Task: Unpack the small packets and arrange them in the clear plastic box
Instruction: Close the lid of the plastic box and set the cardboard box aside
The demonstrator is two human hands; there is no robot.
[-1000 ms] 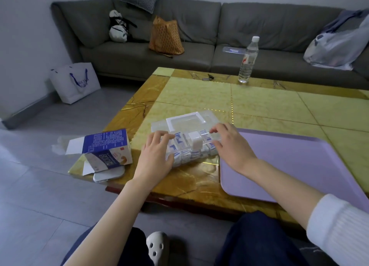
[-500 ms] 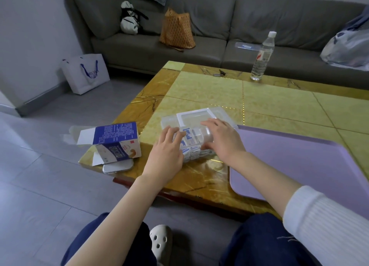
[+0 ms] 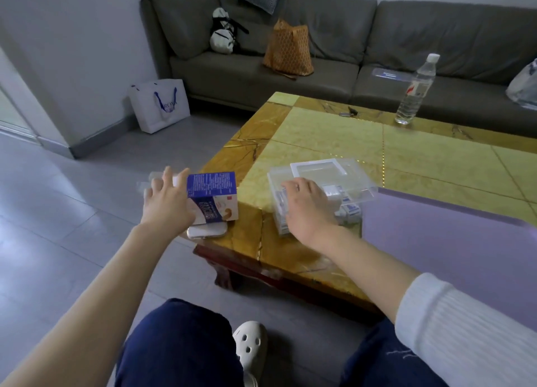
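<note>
The clear plastic box [image 3: 351, 180] stands on the yellow table near its front left corner, its lid open behind it. Several small blue-and-white packets [image 3: 350, 211] lie inside it. My right hand [image 3: 305, 205] rests on top of the packets in the box's left part, fingers bent loosely over them. The blue-and-white carton [image 3: 213, 195] lies at the table's left corner on top of a phone. My left hand [image 3: 168, 202] is at the carton's left end with fingers spread, touching it.
A purple tray [image 3: 453, 250] lies right of the box. The phone [image 3: 207, 231] overhangs the table's left corner. A water bottle [image 3: 417, 91] stands at the far edge. A grey sofa with bags is behind, and a white paper bag [image 3: 161, 104] stands on the floor.
My left hand left the packets in the box and moved left to the carton. My right hand shifted left over the packets. The camera turned left.
</note>
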